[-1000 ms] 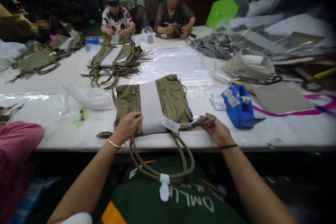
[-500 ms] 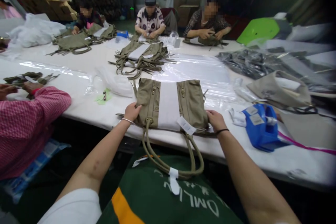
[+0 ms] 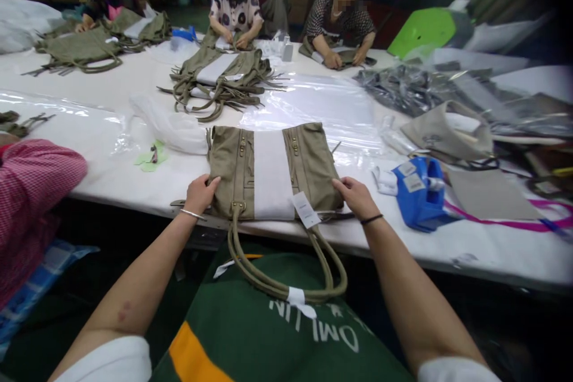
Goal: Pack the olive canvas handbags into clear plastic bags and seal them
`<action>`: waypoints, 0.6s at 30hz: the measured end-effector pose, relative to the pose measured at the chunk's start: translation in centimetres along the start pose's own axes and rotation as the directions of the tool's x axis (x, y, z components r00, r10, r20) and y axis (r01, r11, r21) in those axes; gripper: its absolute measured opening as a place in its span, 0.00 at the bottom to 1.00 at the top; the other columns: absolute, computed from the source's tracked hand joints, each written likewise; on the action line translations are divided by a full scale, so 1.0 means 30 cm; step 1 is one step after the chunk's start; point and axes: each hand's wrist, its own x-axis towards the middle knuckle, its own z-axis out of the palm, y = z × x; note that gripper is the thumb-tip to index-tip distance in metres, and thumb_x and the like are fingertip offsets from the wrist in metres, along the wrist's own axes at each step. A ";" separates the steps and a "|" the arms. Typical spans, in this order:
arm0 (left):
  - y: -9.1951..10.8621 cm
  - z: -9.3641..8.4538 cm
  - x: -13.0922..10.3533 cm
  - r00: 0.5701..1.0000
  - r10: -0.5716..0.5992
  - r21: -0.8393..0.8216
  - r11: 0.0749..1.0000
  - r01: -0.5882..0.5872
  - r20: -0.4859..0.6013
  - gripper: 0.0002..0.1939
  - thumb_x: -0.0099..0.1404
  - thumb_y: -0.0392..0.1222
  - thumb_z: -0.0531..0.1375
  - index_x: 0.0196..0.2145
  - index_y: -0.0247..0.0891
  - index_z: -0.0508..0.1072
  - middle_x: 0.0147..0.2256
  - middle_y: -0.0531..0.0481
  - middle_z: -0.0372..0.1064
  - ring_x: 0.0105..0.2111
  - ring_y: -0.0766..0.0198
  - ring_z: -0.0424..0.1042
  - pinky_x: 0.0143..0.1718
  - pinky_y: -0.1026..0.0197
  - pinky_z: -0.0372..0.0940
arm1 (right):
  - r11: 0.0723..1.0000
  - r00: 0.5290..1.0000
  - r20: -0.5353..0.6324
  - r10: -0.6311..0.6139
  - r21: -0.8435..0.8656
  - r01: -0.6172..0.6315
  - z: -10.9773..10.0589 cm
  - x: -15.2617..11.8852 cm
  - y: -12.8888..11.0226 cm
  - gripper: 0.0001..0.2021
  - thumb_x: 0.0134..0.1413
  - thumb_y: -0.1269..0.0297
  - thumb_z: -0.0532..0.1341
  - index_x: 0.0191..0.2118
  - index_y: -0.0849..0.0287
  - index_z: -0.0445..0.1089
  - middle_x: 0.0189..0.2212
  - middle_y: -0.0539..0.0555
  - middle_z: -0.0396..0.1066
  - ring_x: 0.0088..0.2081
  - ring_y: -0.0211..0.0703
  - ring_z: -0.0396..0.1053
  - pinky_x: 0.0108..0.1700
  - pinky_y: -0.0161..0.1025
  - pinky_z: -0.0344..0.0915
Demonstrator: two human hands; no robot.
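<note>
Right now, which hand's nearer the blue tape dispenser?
Right. The right hand is at the right edge of the olive bag, with the dispenser just beyond it; the left hand is at the opposite edge, across the bag.

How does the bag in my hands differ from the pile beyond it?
The bag is single; the pile stacks several. The bag's handles reach past the table's near edge; the pile's straps splay across the table. Both are olive, with white bands.
</note>
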 end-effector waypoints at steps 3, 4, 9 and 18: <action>0.000 -0.009 -0.034 0.995 0.066 -0.008 0.998 -0.065 0.068 0.19 0.64 0.58 0.55 0.28 0.39 0.72 0.26 0.51 0.70 0.28 0.61 0.65 0.31 0.62 0.56 | 0.998 0.999 0.051 -0.008 0.059 0.005 -0.087 -0.133 0.059 0.24 0.52 0.38 0.60 0.31 0.59 0.70 0.22 0.51 0.69 0.24 0.39 0.63 0.27 0.35 0.58; -0.002 -0.002 -0.050 0.992 0.077 -0.005 0.997 -0.077 0.101 0.19 0.64 0.58 0.56 0.29 0.39 0.73 0.26 0.50 0.70 0.28 0.61 0.66 0.31 0.62 0.57 | 0.998 0.997 0.070 0.013 0.062 -0.017 -0.102 -0.173 0.091 0.24 0.52 0.38 0.60 0.30 0.58 0.69 0.21 0.51 0.69 0.23 0.39 0.63 0.26 0.35 0.58; -0.002 0.043 -0.085 0.977 0.100 0.040 0.993 -0.109 0.189 0.19 0.66 0.57 0.55 0.35 0.39 0.75 0.31 0.47 0.74 0.33 0.58 0.70 0.35 0.61 0.60 | 0.984 0.975 0.170 0.146 -0.128 -0.125 -0.104 -0.234 0.210 0.26 0.48 0.35 0.59 0.28 0.57 0.69 0.18 0.51 0.68 0.20 0.42 0.64 0.25 0.38 0.58; 0.153 0.108 -0.111 0.960 0.278 0.125 0.952 -0.280 0.034 0.17 0.71 0.46 0.54 0.51 0.36 0.71 0.41 0.43 0.75 0.40 0.57 0.74 0.44 0.59 0.65 | 0.974 0.962 0.163 -0.221 0.077 0.211 0.057 -0.050 -0.319 0.23 0.62 0.42 0.54 0.44 0.59 0.71 0.34 0.57 0.77 0.33 0.43 0.74 0.33 0.37 0.68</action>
